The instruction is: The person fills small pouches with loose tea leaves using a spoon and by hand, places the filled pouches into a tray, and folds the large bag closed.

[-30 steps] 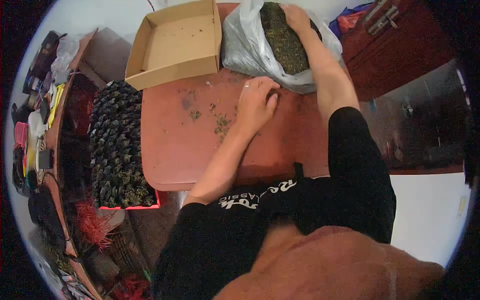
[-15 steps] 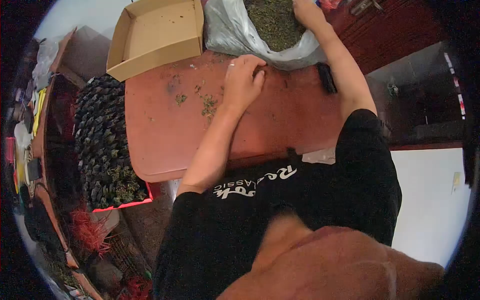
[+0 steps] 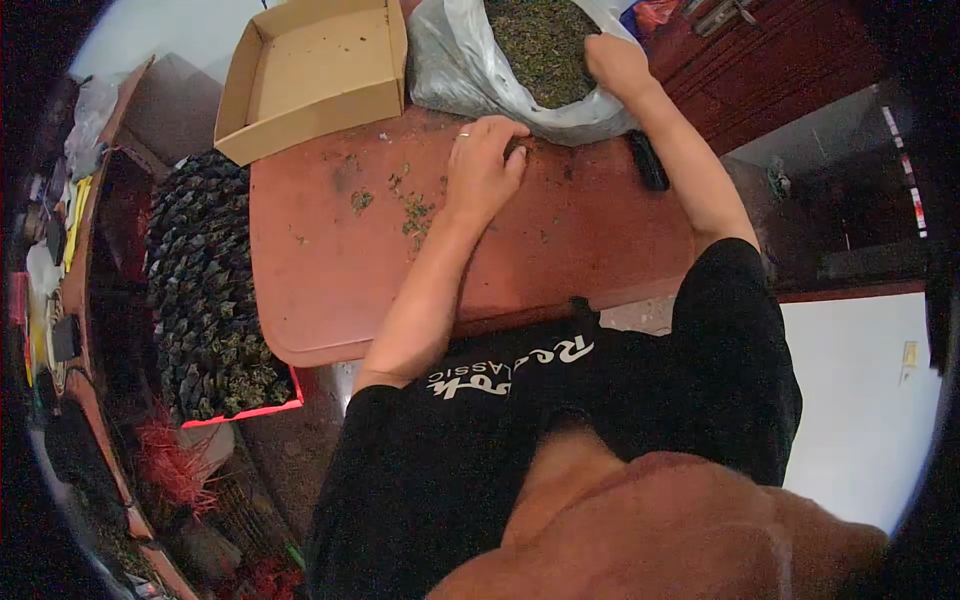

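Observation:
A grey-white plastic bag [image 3: 455,75] stands at the table's far side, its mouth wide and full of dried greenish-brown leaves [image 3: 540,50]. My right hand [image 3: 615,68] reaches over the bag's right rim to the edge of the leaves. Its fingers are curled in, and whatever they hold is hidden. Just in front of the bag, my left hand [image 3: 485,165] rests on the reddish table [image 3: 590,230]. A ring shows on one finger; the fingers bend loosely, thumb apart, with nothing visible in them. Loose leaf crumbs [image 3: 415,215] lie left of that wrist.
A shallow cardboard box [image 3: 310,75] with a few crumbs sits at the far left table edge. Beside the table is a red-edged tray of dark clumped pieces [image 3: 205,290]. A black object [image 3: 648,160] lies near my right forearm. Red shredded strands [image 3: 175,465] are lower left.
My right hand has moved slightly down and toward the near side of the bag, staying at the leaves' right edge. The bag's right rim has shifted a little. My left hand is nearly still.

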The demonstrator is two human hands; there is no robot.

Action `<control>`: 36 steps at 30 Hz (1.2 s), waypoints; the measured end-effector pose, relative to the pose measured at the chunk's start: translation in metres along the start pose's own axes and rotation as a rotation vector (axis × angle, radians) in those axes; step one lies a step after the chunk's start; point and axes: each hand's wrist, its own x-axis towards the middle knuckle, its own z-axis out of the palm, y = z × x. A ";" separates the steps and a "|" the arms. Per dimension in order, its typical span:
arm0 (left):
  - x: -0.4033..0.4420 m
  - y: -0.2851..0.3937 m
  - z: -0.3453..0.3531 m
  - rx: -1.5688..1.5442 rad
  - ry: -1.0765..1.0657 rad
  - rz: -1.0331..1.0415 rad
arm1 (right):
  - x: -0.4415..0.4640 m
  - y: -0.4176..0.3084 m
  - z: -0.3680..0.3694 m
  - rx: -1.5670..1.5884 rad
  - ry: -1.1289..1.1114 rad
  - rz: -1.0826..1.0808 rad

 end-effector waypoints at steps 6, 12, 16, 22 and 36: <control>0.000 0.006 -0.003 -0.013 -0.005 -0.006 | 0.013 0.000 -0.004 0.137 0.200 0.061; 0.000 0.003 -0.002 0.012 -0.010 0.006 | 0.080 0.037 0.066 0.297 0.584 0.181; 0.001 0.002 -0.004 0.020 -0.025 0.008 | 0.113 0.037 0.108 0.283 0.367 0.314; 0.001 0.009 -0.003 0.031 -0.031 -0.008 | 0.071 -0.005 0.068 0.202 0.245 -0.011; -0.003 0.001 -0.001 0.102 -0.067 0.021 | -0.083 -0.022 0.006 0.616 0.753 0.266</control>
